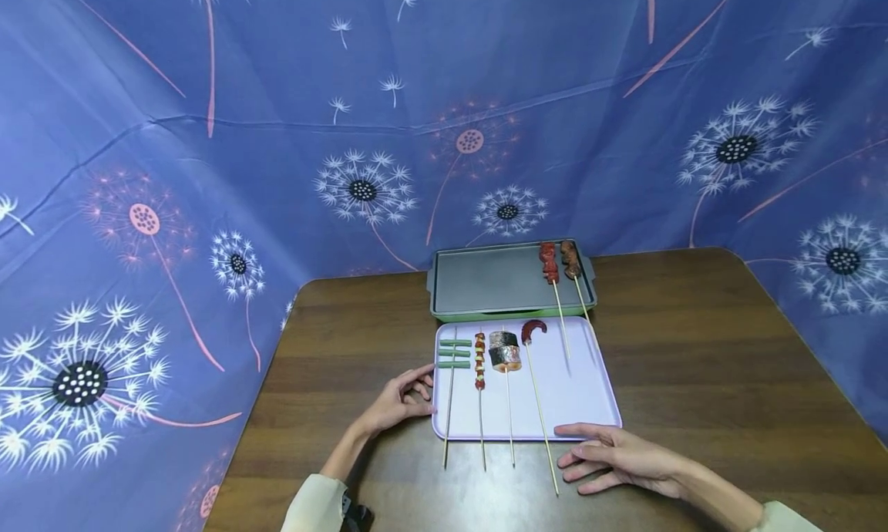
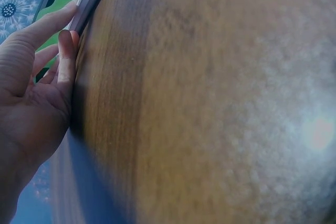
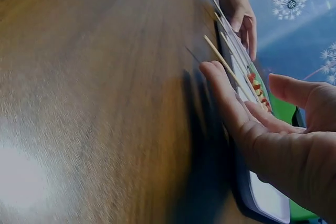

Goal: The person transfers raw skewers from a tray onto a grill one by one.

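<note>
A pale lilac tray (image 1: 576, 393) holds a skewer of green sticks (image 1: 455, 354), a thin skewer of red and yellow pieces (image 1: 479, 370), a skewer of thick fish-like chunks (image 1: 504, 355), and a skewer with a curled dark-red piece (image 1: 533, 331). Their bare stick ends stick out past the front edge. My left hand (image 1: 398, 401) touches the tray's left side with its fingertips, the fingers loosely bent. Near the front right edge, my right hand (image 1: 620, 459) has its fingers spread, with the curled piece's stick just left of the fingertips. Nothing is gripped in it.
Behind the tray stands a grey griddle pan (image 1: 486, 277) with a green side. On its right part lie a red meat skewer (image 1: 549, 262) and a brown one (image 1: 570, 258), their sticks reaching over the tray. A blue dandelion-print cloth (image 1: 597, 177) hangs behind the wooden table (image 1: 708, 347).
</note>
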Demonstrator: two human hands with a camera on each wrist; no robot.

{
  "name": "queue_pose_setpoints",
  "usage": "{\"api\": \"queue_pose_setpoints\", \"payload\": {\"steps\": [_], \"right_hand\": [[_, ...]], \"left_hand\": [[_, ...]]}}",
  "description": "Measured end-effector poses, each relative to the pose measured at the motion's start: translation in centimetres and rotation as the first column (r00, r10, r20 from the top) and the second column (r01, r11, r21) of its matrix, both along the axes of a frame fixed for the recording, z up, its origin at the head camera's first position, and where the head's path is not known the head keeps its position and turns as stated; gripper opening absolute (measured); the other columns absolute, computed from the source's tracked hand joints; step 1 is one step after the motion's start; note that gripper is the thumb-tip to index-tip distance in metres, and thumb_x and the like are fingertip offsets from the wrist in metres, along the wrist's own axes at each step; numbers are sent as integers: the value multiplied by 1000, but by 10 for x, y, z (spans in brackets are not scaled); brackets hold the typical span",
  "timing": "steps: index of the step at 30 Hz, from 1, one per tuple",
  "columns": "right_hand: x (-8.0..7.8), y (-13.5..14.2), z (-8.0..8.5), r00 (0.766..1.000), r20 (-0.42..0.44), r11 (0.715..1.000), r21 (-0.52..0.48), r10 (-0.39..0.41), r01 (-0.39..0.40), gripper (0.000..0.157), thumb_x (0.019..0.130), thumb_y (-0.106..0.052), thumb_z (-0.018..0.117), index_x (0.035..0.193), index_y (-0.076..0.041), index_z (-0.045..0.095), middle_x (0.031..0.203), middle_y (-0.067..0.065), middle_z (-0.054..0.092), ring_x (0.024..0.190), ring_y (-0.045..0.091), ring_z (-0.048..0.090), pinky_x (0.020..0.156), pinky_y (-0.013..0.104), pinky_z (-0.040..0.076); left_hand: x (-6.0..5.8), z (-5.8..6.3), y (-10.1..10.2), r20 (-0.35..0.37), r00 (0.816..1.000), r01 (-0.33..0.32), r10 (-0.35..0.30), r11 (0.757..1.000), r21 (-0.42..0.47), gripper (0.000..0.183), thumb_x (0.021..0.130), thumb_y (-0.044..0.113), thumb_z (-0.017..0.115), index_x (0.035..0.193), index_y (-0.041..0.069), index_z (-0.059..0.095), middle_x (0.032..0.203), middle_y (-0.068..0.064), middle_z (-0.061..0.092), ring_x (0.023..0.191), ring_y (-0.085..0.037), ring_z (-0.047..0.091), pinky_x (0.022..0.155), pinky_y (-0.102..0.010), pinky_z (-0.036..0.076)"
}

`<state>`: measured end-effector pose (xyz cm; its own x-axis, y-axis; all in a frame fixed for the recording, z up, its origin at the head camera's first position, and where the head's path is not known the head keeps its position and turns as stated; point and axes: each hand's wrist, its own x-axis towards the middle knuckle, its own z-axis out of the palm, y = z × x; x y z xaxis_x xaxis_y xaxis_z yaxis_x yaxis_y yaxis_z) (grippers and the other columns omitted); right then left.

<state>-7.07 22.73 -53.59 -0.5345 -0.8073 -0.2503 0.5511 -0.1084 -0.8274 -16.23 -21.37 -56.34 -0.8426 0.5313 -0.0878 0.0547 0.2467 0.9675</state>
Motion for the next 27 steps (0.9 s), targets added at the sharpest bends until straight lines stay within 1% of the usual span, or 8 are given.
{"api": "queue_pose_setpoints", "payload": {"steps": [6,10,14,18,24,27], "right_hand": [[3,-8,-4,1000,-3,1000,-8,-11,11,57,111,-11,39,157,8,14,134,16,63,123,29,66,100,44,57],[3,-13,-8,1000,4,1000,-24,-12,12,57,111,-11,38,159,7,11,135,17,62,125,30,64,100,46,57],[2,-18,-12,1000,13,999,-42,-13,14,58,111,-10,39,158,8,9,137,19,61,125,29,64,101,47,57],[3,-23,-15,1000,28,998,-65,-10,12,58,111,-10,39,157,9,8,138,19,62,125,29,64,102,47,56],[3,-27,-15,999,49,996,-92,-9,13,56,111,-8,37,157,10,10,137,17,62,127,27,63,104,46,55],[2,-27,-15,999,42,995,-96,-20,24,57,110,-7,38,156,11,9,135,16,64,124,25,64,104,44,55]], "left_hand": [[-1,-2,0,-18,1000,14,-14,1000,26,77,86,-1,78,153,-5,40,125,-31,53,98,-10,60,72,-15,54],[-1,-3,0,-17,1000,11,-10,999,35,77,85,-2,78,153,-5,40,125,-31,53,98,-10,60,73,-15,54],[-1,-4,0,-16,1000,4,-3,999,41,78,85,-4,78,152,-5,41,126,-33,53,97,-10,59,73,-14,54],[-2,-4,0,-20,1000,11,-10,999,49,77,85,-5,78,152,-6,40,126,-34,52,97,-9,59,72,-14,53],[-4,-3,0,-9,1000,10,-9,999,36,78,84,-3,78,153,-3,41,127,-30,54,98,-8,59,72,-13,53],[-4,-4,-1,-13,1000,5,-5,1000,30,78,84,-4,78,153,-3,41,127,-29,54,98,-9,60,72,-14,54]]}}
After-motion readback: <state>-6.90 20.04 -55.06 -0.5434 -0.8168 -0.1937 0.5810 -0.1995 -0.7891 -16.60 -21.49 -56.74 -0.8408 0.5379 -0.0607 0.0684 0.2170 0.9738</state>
